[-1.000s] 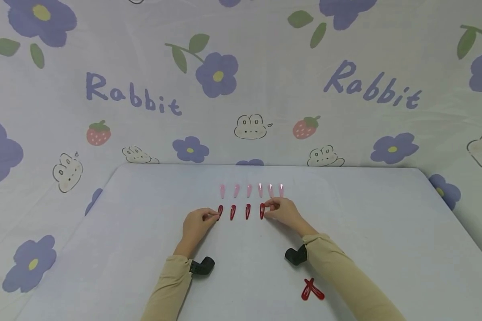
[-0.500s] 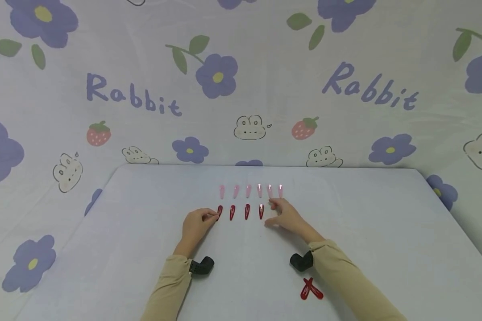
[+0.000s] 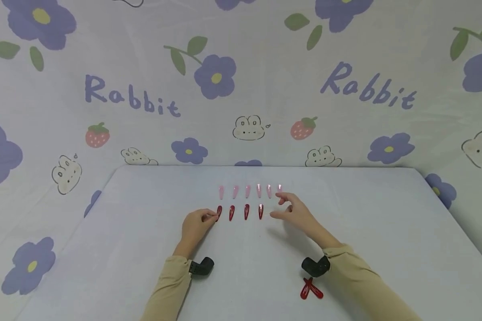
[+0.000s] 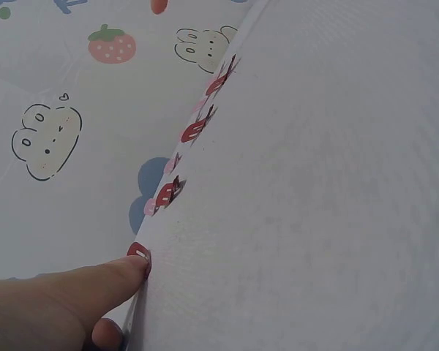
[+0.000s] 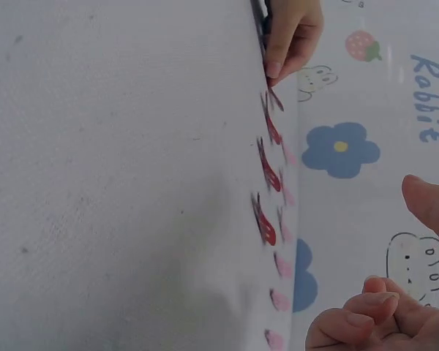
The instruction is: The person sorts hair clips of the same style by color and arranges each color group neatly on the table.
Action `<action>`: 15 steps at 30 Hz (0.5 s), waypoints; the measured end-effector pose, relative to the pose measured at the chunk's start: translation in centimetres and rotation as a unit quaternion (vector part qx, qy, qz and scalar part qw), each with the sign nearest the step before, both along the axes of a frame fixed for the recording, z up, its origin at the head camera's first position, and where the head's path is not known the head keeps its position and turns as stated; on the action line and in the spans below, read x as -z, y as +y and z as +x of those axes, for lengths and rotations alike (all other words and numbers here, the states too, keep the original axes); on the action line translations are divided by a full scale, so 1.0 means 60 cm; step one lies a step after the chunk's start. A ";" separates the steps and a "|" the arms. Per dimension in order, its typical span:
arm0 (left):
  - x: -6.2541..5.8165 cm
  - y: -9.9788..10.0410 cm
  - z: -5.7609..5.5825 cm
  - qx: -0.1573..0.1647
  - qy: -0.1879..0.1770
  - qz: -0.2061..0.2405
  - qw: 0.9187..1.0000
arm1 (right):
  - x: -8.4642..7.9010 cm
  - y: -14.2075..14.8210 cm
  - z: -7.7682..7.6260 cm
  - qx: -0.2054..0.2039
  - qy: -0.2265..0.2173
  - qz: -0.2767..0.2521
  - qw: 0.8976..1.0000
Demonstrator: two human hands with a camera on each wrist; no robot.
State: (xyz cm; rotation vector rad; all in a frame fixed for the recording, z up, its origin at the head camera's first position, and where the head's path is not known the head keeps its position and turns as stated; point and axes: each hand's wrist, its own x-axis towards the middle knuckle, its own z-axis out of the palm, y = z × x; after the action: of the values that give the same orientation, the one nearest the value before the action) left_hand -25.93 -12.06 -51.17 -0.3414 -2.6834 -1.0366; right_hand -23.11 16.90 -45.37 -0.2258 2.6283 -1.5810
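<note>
At the left end of a row of red snap hair clips, my left hand [image 3: 196, 226] pinches the outermost red hair clip [image 3: 219, 210] on the table. The left wrist view shows a fingertip over that clip's lower end; part of it is hidden. The other red clips stand spaced to its right, the last one [image 3: 261, 211] nearest my right hand [image 3: 299, 216]. That hand is raised over the table, thumb and fingers spread apart, holding nothing. Behind runs a row of pink hair clips [image 3: 247, 191]; my right fingers partly cover the rightmost.
Two more red hair clips [image 3: 311, 289] lie crossed near the front, beside my right wrist camera [image 3: 315, 266]. The white table [image 3: 144, 191] ends at a back edge against a cloth [image 3: 265, 89] printed with flowers and rabbits.
My right hand has let go of the rightmost red clip, lifted and drawn back to the right, fingers spreading. My left hand has stayed at the leftmost red clip.
</note>
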 end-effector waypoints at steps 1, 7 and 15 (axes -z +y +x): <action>-0.001 0.000 0.000 0.000 0.000 0.002 1.000 | -0.004 0.004 0.003 -0.003 0.006 -0.003 1.000; -0.004 -0.001 0.005 0.005 0.004 0.011 1.000 | -0.016 0.034 0.034 -0.017 0.041 -0.011 0.999; -0.004 0.000 0.001 0.003 0.007 0.005 1.000 | -0.035 0.090 0.086 -0.064 0.093 -0.018 0.993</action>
State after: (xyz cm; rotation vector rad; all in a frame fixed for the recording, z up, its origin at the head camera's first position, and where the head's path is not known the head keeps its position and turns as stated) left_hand -25.87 -12.07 -50.93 -0.3547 -2.6663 -1.0444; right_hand -17.93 22.31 -43.24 -0.5592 2.6576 -1.6388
